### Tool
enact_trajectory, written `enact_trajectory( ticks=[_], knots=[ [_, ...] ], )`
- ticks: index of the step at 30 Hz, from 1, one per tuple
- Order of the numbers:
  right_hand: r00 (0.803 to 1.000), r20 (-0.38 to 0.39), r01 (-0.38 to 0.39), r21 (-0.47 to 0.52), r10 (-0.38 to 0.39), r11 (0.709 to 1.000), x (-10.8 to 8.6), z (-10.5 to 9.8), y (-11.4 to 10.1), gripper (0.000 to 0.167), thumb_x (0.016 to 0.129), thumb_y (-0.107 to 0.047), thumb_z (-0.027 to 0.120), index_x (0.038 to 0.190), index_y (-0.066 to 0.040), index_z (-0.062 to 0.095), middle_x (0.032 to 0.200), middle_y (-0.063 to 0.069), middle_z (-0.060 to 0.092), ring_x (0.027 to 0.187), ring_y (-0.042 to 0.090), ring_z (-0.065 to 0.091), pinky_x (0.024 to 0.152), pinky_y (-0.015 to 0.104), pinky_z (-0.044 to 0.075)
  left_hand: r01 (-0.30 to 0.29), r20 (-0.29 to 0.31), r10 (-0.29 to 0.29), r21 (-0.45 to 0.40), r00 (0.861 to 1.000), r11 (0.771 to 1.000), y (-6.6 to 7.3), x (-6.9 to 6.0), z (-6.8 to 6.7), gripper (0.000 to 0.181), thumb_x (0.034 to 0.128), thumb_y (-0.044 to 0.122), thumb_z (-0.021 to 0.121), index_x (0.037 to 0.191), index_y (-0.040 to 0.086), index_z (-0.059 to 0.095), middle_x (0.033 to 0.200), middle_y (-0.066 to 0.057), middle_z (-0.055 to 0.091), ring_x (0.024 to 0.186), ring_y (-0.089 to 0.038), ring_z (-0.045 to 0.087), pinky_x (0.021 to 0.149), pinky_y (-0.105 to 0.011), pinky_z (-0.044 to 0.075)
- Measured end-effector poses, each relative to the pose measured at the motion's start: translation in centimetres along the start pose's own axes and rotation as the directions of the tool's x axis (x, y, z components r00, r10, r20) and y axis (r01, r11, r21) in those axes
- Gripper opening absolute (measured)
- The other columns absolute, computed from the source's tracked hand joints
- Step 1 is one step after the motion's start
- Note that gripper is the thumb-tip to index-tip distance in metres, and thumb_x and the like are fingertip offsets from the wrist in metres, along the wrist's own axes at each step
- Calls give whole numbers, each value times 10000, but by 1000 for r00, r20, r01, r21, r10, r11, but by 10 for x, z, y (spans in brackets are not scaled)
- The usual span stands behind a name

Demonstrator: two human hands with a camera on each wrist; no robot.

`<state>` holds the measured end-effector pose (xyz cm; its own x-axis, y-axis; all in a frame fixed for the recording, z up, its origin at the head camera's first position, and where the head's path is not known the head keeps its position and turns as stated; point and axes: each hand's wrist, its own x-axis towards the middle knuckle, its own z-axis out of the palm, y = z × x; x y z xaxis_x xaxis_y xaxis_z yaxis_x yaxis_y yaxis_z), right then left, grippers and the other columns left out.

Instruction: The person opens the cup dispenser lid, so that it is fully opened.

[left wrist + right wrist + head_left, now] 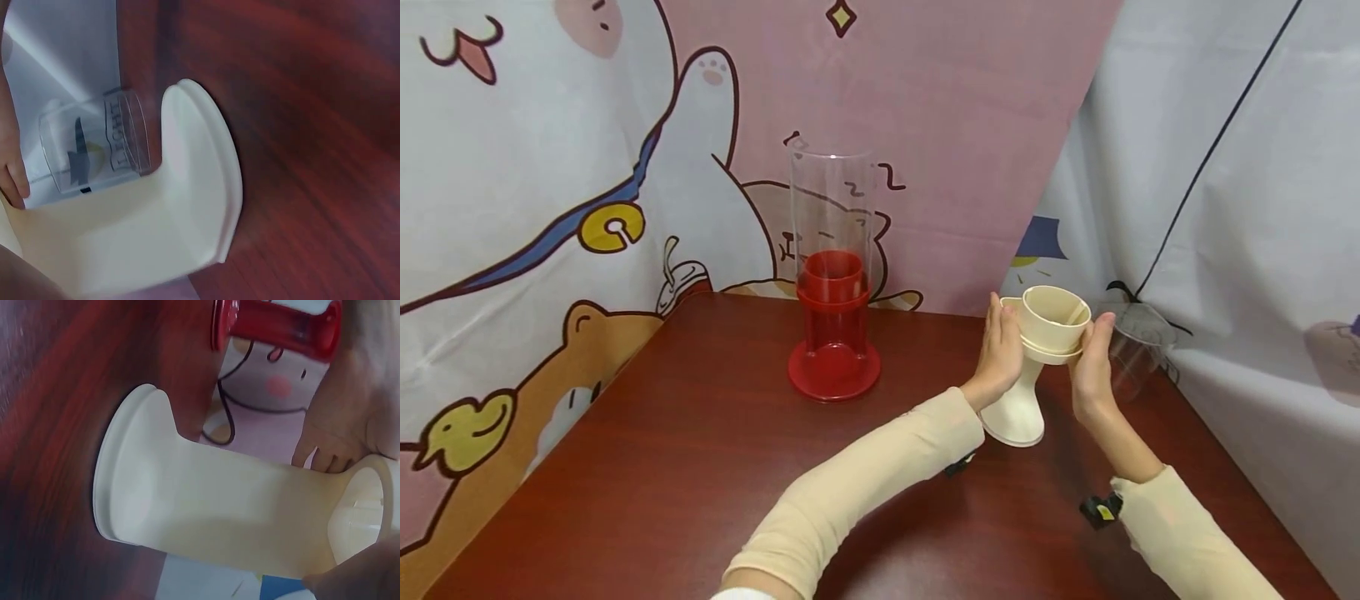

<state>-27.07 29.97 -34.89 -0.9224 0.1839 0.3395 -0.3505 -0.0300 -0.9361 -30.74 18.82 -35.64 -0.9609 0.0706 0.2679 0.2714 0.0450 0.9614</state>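
A cream stand (1013, 412) with a wide foot stands on the table at right, a cream ring-shaped cup (1056, 321) at its top. My left hand (1000, 354) presses the left side of the top with nearly straight fingers, and my right hand (1092, 371) presses the right side. In the left wrist view the foot (197, 175) rests on the wood. The right wrist view shows the stand's column (250, 506), with left-hand fingers (328, 447) against its upper end.
A red stand (835, 371) holding a tall clear cylinder (831, 200) is left of centre at the back. Another clear container (1138, 337) lies behind my right hand near the right edge. Printed cloth (962, 125) hangs behind the table (662, 467).
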Motion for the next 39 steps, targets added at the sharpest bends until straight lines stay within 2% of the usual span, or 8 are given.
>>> enact_trajectory(
  ticks=[6,13,20,25,29,36,37,39],
  knots=[
    [1000,-25,-11,51,12,999,21,-11,5,722,1015,-574,-41,1370,-185,453,1095,-98,577,1055,43,531,952,166,360,-19,17,19,25,1000,999,-4,22,16,617,1088,414,138,1597,65,148,1673,-38,159,1548,-156,128,1258,-317,139],
    [999,-18,-47,92,48,995,49,-16,11,679,1024,-570,-15,1262,-221,518,1034,-124,617,1013,30,555,929,175,374,-27,-2,28,95,1000,995,-7,47,22,600,1091,395,156,1589,63,196,1657,-64,225,1534,-157,198,1242,-272,175],
    [998,-28,-55,95,58,994,63,-15,13,661,1034,-549,2,1256,-207,522,1056,-113,600,1032,25,549,941,157,374,-22,-5,22,107,1000,994,-7,58,23,595,1093,384,166,1583,49,210,1654,-73,232,1531,-156,207,1240,-272,182],
    [997,-43,-62,80,65,995,66,-14,12,653,1034,-564,35,1285,-204,519,1073,-113,587,1042,25,538,935,140,382,-20,-12,22,97,1000,995,-4,60,20,602,1092,394,179,1577,42,227,1653,-58,235,1528,-148,213,1239,-267,183],
    [997,-9,-82,66,82,994,64,-17,13,651,1035,-556,21,1293,-208,506,1090,-126,576,1060,11,529,953,139,365,35,-2,-35,97,999,995,-5,57,20,605,1090,411,180,1581,61,227,1656,-27,226,1527,-123,205,1237,-254,173],
    [998,61,-33,76,29,997,58,-29,9,695,1020,-608,39,1386,-180,447,1141,-117,568,1109,16,509,1054,180,285,65,25,-68,100,997,993,0,49,19,672,1066,531,186,1581,106,258,1646,-11,263,1524,-146,227,1243,-314,196],
    [998,61,-31,72,26,997,57,-30,8,722,1017,-613,34,1434,-160,412,1178,-103,556,1161,44,497,1080,184,272,66,27,-69,102,997,993,1,47,17,686,1060,551,179,1581,113,260,1646,-7,263,1525,-148,226,1244,-319,195],
    [997,58,-52,76,48,996,53,-32,3,769,1008,-621,22,1553,-129,251,1439,-2,474,1362,73,399,1147,162,211,56,36,-60,102,998,993,4,41,10,706,1053,571,167,1583,114,255,1648,-8,256,1528,-151,218,1246,-320,188]
  ],
)
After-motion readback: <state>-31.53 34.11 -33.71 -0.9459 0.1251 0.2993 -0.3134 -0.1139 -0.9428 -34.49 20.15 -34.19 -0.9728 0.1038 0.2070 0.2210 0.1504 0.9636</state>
